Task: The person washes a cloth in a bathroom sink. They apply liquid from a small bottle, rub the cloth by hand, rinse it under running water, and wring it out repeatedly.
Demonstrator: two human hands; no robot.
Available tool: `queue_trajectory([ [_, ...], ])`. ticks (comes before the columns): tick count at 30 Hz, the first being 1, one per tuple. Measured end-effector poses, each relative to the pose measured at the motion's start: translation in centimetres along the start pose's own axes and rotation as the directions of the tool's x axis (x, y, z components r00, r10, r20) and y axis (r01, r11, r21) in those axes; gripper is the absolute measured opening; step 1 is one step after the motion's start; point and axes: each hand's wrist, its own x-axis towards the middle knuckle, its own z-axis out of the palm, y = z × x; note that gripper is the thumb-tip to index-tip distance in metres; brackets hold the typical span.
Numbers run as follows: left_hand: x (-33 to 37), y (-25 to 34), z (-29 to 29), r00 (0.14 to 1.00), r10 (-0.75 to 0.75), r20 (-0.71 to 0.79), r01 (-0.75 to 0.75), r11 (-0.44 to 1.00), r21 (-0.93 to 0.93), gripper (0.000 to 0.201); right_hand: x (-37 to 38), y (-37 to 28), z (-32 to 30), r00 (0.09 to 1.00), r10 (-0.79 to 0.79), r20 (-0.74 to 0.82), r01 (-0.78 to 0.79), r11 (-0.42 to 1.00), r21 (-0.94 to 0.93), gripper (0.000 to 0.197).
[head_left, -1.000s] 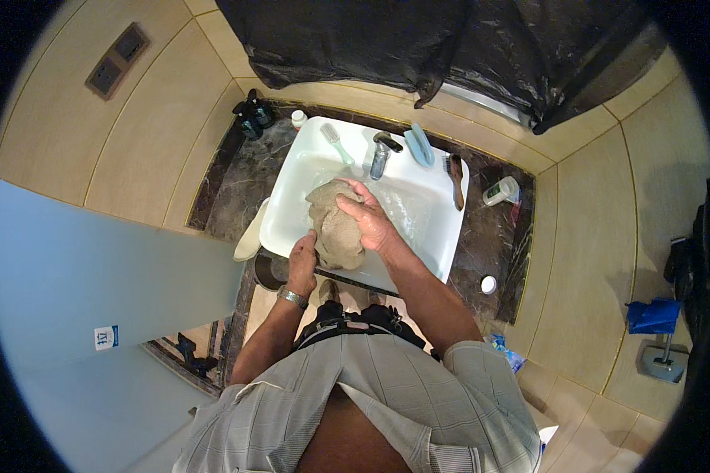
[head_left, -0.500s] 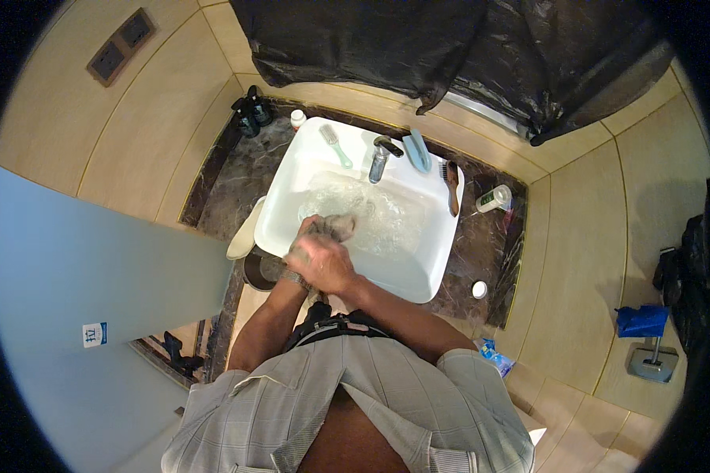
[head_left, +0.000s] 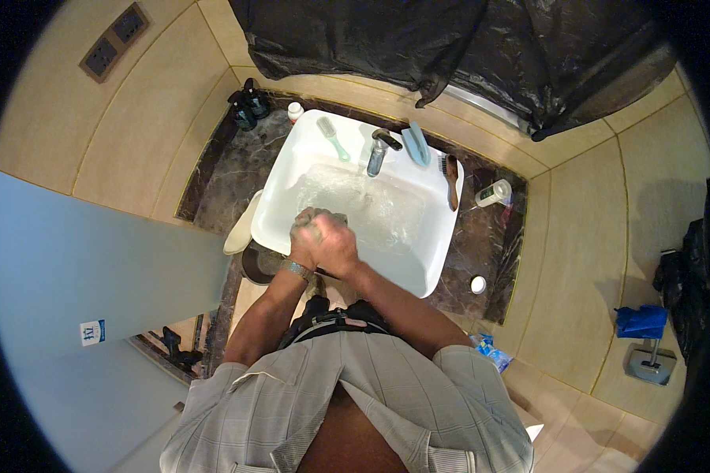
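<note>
Counter (head_left: 473, 251), basin (head_left: 442, 240), gripped cloth (head_left: 310, 230)

Clock read on the basin's middle, twelve at the far side. Dark veined stone counter around the white basin; rippled water (head_left: 386, 206) in it. Right hand (head_left: 336, 246) and left hand (head_left: 300, 251) together between seven and eight, over the near-left part of the basin, both clamped on the bundled cloth (greyish, mostly hidden by fingers). Metal tap (head_left: 376, 160) just past twelve. Light-blue item (head_left: 416, 147), kind unclear, between one and two. Wooden-handled brush (head_left: 452, 185) between two and three, on the rim. Pale-green brush (head_left: 335, 142) at eleven. Bottle (head_left: 493, 193) at three, on the counter. Small white round item (head_left: 478, 284) at four, also on the counter.
</note>
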Motion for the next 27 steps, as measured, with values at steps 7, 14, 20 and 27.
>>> queue_trajectory([
  [7,3.0,4.6,-3.1,0.558,-0.655,0.51,0.43,-0.298,-0.853,0.043,2.1,8.3,-1.4,0.877,0.48,0.025,-0.48,0.877,0.016,0.028],
  [14,3.3,3.0,-4.0,0.543,-0.582,0.605,0.417,-0.439,-0.796,0.043,2.6,5.5,-6.0,0.741,0.531,0.411,-0.657,0.7,0.279,0.039],
  [20,0.7,1.3,-1.7,0.643,-0.471,0.604,0.429,-0.431,-0.794,0.046,1.9,3.4,-3.9,0.924,0.23,0.305,-0.302,0.929,0.216,0.036],
  [27,-2.3,-1.1,0.5,0.802,-0.441,0.403,0.497,0.117,-0.86,0.034,0.6,-3.0,-0.2,0.954,-0.013,0.301,-0.016,0.995,0.095,0.025],
])
